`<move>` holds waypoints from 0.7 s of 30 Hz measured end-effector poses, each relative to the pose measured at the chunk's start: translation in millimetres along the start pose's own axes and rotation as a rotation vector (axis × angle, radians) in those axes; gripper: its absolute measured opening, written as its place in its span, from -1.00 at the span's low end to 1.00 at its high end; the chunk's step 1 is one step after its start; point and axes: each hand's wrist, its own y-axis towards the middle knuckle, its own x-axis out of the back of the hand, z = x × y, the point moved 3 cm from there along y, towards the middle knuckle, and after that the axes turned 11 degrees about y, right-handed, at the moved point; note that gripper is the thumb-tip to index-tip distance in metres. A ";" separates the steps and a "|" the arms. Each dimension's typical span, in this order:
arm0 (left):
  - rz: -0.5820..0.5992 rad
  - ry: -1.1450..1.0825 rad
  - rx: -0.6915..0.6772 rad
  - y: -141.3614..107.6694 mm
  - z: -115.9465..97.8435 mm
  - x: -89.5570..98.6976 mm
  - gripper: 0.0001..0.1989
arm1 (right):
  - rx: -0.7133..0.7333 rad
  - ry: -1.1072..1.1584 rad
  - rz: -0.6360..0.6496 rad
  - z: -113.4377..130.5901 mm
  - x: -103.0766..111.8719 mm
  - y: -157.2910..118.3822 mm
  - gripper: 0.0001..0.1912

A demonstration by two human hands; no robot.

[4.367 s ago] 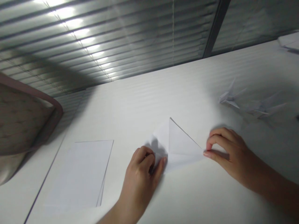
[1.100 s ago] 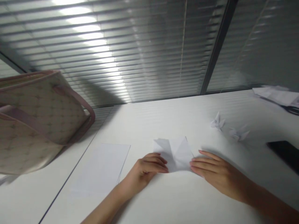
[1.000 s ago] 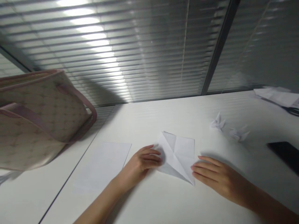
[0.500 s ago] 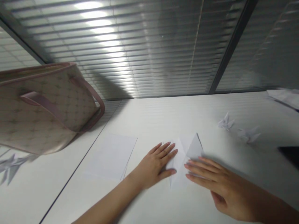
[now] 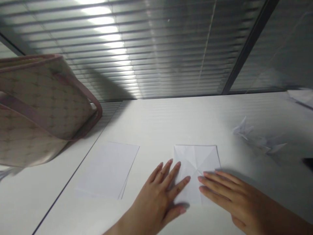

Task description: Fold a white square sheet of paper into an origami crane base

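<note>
A square sheet of white paper (image 5: 195,156) lies flat on the white table, with crease lines crossing near its middle. My left hand (image 5: 158,192) rests on the sheet's left side, fingers spread and palm down. On its right side lies my right hand (image 5: 227,189), fingers stretched out flat, their tips close to the crossing of the creases. Both hands hide parts of the left, right and lower edges. Left of them is a small stack of plain white paper sheets (image 5: 110,169), slightly fanned at its right edge.
Folded white paper figures (image 5: 266,145) stand at the right, touching or close together. A pale patterned handbag (image 5: 46,107) with pink handles fills the left side. Blinds (image 5: 158,65) behind glass rise along the table's back edge. A dark object (image 5: 308,165) shows at the right edge.
The paper between my hands was partly folded, with a raised triangular flap; now it is spread out as a flat square. My left hand's fingers have spread wider. The camera view has shifted slightly.
</note>
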 end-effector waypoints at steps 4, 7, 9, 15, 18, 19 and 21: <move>-0.010 0.000 -0.042 1.4 3.7 -2.2 -0.34 | -0.060 0.105 -0.087 -9.5 -6.8 -3.3 -0.48; -0.052 -0.044 -0.067 2.2 4.6 -2.4 -0.44 | -0.060 0.228 -0.155 -19.5 -17.0 -10.5 -0.67; -0.104 -0.088 -0.100 1.8 1.9 -1.6 -0.60 | -0.106 0.321 -0.186 -26.2 -24.4 -15.1 -0.74; -0.218 -0.345 -0.019 3.2 -6.2 1.3 -0.71 | -0.409 0.591 -0.279 -36.9 -34.0 -7.7 -0.89; -0.327 -0.539 0.158 6.7 -5.2 -1.8 -0.87 | -0.573 0.545 -0.341 -39.6 -34.1 0.6 -0.92; -0.356 -0.582 0.215 7.9 -5.2 -3.7 -0.92 | -0.613 0.523 -0.339 -40.5 -34.6 2.6 -0.93; -0.378 -0.633 0.293 10.2 -6.8 -7.3 -0.90 | -0.656 0.490 -0.311 -42.2 -36.0 5.0 -0.93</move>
